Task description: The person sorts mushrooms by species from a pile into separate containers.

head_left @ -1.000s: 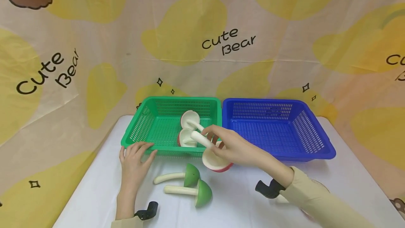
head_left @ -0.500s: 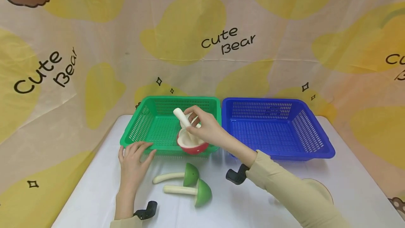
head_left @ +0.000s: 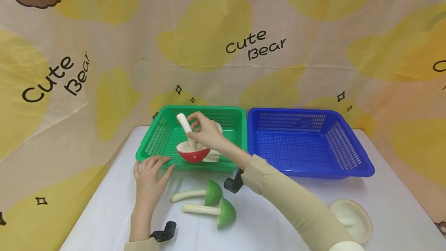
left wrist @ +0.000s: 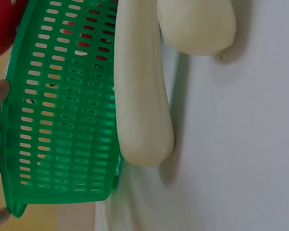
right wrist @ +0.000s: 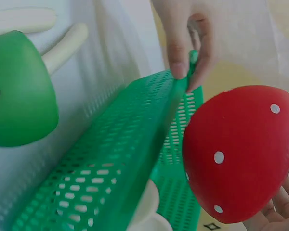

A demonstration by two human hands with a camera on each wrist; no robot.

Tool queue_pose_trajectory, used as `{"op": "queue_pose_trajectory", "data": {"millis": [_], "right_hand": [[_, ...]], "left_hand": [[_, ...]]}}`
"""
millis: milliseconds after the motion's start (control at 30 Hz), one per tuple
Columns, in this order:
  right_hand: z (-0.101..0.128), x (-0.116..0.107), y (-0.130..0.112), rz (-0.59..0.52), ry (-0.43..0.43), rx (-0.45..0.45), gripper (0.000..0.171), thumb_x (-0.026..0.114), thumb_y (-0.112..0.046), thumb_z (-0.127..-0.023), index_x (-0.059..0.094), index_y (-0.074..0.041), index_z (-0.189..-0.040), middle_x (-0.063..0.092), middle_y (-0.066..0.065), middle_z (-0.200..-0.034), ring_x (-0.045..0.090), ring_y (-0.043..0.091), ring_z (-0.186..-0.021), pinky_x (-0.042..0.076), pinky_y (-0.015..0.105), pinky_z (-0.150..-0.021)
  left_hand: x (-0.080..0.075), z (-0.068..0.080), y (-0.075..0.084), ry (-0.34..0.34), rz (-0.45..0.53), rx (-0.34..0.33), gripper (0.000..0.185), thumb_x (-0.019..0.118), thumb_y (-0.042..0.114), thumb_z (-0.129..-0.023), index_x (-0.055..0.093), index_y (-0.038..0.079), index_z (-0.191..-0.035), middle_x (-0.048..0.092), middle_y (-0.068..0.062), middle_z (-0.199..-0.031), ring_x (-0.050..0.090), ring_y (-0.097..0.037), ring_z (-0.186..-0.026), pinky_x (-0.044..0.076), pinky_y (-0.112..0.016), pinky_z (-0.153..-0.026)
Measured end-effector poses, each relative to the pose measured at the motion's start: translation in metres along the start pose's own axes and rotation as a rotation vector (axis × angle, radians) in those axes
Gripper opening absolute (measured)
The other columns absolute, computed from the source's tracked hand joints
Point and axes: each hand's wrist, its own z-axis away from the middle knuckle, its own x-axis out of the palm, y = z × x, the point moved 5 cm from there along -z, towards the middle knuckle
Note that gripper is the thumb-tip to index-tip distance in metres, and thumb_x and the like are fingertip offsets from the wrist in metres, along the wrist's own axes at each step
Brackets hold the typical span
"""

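My right hand (head_left: 208, 131) pinches the white stem of a toy mushroom with a white-dotted red cap (head_left: 194, 155). The mushroom is held stem up, cap down, over the green basket (head_left: 158, 138). In the right wrist view its red cap (right wrist: 241, 154) hangs beside the basket's rim. At the basket's front left corner, my left hand (head_left: 150, 181) grips the rim, thumb on one side and fingers on the other. Other mushrooms lie inside, partly hidden by my right hand; a white stem (head_left: 211, 159) shows among them.
Two green-capped mushrooms, one (head_left: 213, 193) behind the other (head_left: 227, 213), lie on the white table in front of the green basket. To its right stands a blue basket (head_left: 343, 152). A cream mushroom (head_left: 360, 220) lies at the front right, partly behind my right sleeve (head_left: 299, 208).
My right hand has carried the red mushroom leftward from the green basket's front right to over its inside, turning the stem more upright. My left hand has stayed on the rim.
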Motion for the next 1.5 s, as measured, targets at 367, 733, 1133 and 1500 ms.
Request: {"op": "queue_pose_trajectory", "data": {"millis": [367, 733, 1133, 1500], "right_hand": [[-0.035, 0.029, 0.022, 0.064, 0.134, 0.065, 0.042, 0.068, -0.011, -0.089, 0.049, -0.010, -0.126, 0.065, 0.010, -0.104, 0.060, 0.016, -0.077, 0.046, 0.018, -0.061], [-0.046, 0.055, 0.043, 0.133, 0.135, 0.152, 0.045, 0.067, -0.015, -0.090, 0.047, -0.013, -0.130, 0.065, 0.007, -0.102, 0.059, 0.014, -0.076, 0.047, 0.020, -0.060], [-0.044, 0.065, 0.048, 0.231, 0.121, 0.151, 0.045, 0.062, -0.008, -0.091, 0.047, -0.013, -0.132, 0.065, 0.005, -0.099, 0.057, 0.012, -0.072, 0.044, 0.018, -0.057], [-0.037, 0.050, 0.041, 0.211, 0.148, 0.071, 0.030, 0.060, -0.009, -0.091, 0.060, -0.013, -0.121, 0.065, 0.004, -0.102, 0.057, 0.012, -0.073, 0.042, 0.017, -0.057]], "left_hand": [[0.001, 0.000, 0.001, -0.007, -0.003, -0.005, 0.027, 0.079, 0.019, -0.077, 0.071, 0.014, -0.102, 0.066, -0.009, -0.106, 0.051, -0.031, -0.111, 0.014, -0.070, -0.110], [-0.002, 0.001, 0.001, -0.004, -0.009, -0.008, 0.026, 0.080, 0.018, -0.077, 0.072, 0.014, -0.102, 0.066, -0.010, -0.105, 0.051, -0.032, -0.110, 0.014, -0.071, -0.109], [0.001, 0.001, 0.002, 0.013, -0.003, 0.009, 0.026, 0.080, 0.018, -0.077, 0.072, 0.013, -0.100, 0.067, -0.010, -0.104, 0.052, -0.031, -0.109, 0.015, -0.071, -0.109], [0.001, 0.000, 0.000, 0.010, -0.008, 0.007, 0.027, 0.080, 0.018, -0.077, 0.072, 0.014, -0.102, 0.067, -0.010, -0.106, 0.051, -0.031, -0.111, 0.015, -0.071, -0.109]]}}
